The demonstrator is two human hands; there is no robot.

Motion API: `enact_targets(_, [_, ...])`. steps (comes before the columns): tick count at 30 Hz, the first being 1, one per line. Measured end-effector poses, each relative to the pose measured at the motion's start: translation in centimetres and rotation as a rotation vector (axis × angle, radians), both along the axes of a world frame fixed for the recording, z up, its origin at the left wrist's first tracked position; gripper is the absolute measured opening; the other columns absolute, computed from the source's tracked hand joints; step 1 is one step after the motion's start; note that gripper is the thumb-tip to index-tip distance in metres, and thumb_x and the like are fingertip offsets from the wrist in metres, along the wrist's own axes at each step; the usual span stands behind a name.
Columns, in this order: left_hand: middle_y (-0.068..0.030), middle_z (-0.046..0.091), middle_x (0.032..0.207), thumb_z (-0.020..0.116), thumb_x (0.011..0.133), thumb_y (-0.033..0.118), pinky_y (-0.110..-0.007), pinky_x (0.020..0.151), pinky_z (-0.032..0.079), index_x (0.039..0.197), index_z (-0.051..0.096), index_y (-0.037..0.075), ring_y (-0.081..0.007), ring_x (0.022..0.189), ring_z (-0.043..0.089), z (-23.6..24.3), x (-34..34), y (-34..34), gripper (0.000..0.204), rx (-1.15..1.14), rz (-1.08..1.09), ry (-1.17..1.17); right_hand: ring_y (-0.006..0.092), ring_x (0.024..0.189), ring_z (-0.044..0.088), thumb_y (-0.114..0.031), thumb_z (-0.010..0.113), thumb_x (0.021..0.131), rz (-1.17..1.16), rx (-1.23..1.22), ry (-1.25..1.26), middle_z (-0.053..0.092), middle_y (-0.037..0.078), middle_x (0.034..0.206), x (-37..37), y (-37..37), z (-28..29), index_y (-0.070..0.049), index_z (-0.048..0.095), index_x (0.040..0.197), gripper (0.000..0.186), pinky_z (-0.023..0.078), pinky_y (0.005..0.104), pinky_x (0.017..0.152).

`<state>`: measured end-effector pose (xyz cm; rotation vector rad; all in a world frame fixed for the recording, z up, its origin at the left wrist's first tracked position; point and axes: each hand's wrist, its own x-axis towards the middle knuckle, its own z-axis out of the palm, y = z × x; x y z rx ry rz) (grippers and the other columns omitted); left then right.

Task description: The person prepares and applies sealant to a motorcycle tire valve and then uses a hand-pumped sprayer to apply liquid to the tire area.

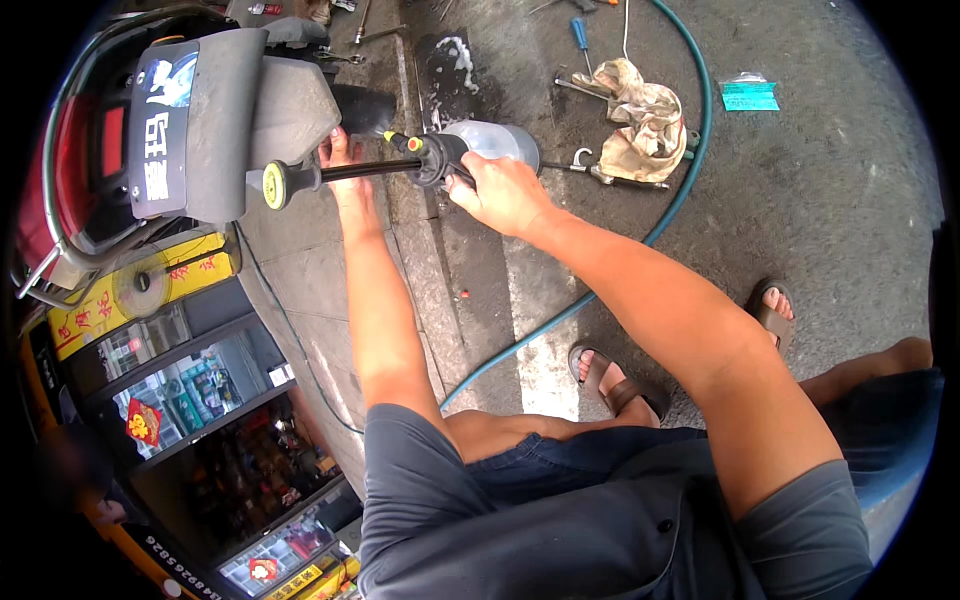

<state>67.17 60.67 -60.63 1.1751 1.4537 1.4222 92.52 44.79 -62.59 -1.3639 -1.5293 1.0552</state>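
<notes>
My right hand point(498, 192) is closed round the grip of a pump sprayer point(440, 158) with a black head and a translucent bottle point(500, 142). The sprayer is tipped sideways. Its long black pump rod point(368, 170) is drawn out to the left and ends in a yellow-green knob point(275, 185). My left hand point(345, 160) is behind the rod, with its fingers stretched toward the grey rear mudguard point(292, 110) of a motorcycle. The rod partly covers that hand, and whether it touches the mudguard I cannot tell. A dark nozzle-side part lies near the tyre point(362, 108).
A green hose point(560, 325) curves over the ground on the right. Near it lie a stained rag point(640, 118), a blue-handled screwdriver point(579, 35) and a metal tool point(630, 178). A teal packet point(750, 95) is farther right. A fan point(143, 283) and a shopfront are at left.
</notes>
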Motion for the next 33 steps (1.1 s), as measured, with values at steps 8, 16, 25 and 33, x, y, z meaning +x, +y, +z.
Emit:
enact_targets(8, [-0.0005, 0.060, 0.110, 0.071, 0.080, 0.023, -0.043, 0.093, 0.038, 0.120, 0.050, 0.016, -0.0191, 0.105, 0.054, 5.0, 0.9, 2.3, 0.046, 0.073, 0.079, -0.275, 0.0398, 0.076, 0.064, -0.041, 0.050, 0.086, 0.012, -0.026, -0.035, 0.065, 0.023, 0.079, 0.2, 0.1, -0.2, 0.002, 0.058, 0.091, 0.043, 0.050, 0.0481, 0.073])
enact_targets(16, [0.0007, 0.059, 0.111, 0.074, 0.079, 0.024, -0.042, 0.090, 0.039, 0.116, 0.052, 0.018, -0.0178, 0.100, 0.055, 0.9, -0.2, 0.6, 0.043, 0.171, -0.049, -0.176, 0.0401, 0.076, 0.064, -0.041, 0.050, 0.085, 0.025, -0.030, -0.015, 0.065, 0.024, 0.079, 0.0, 0.0, 0.1, 0.002, 0.058, 0.092, 0.044, 0.050, 0.0479, 0.073])
enact_targets(25, [-0.0004, 0.058, 0.111, 0.075, 0.080, 0.026, -0.044, 0.095, 0.037, 0.119, 0.049, 0.013, -0.0166, 0.106, 0.052, 0.1, 0.7, 0.2, 0.049, 0.049, 0.037, -0.009, 0.0399, 0.076, 0.064, -0.040, 0.051, 0.085, 0.054, -0.049, -0.024, 0.065, 0.023, 0.079, 0.3, 0.2, 0.2, 0.002, 0.059, 0.093, 0.043, 0.050, 0.0477, 0.074])
enact_targets(33, [-0.0041, 0.056, 0.112, 0.068, 0.081, 0.025, -0.042, 0.084, 0.044, 0.118, 0.052, 0.012, -0.0203, 0.101, 0.053, 2.4, 0.4, 1.2, 0.043, 0.053, 0.069, -0.086, 0.0388, 0.074, 0.064, -0.046, 0.055, 0.084, 0.203, 0.071, -0.002, 0.064, 0.022, 0.077, 2.1, -0.3, -0.6, 0.000, 0.060, 0.089, 0.047, 0.050, 0.0472, 0.070])
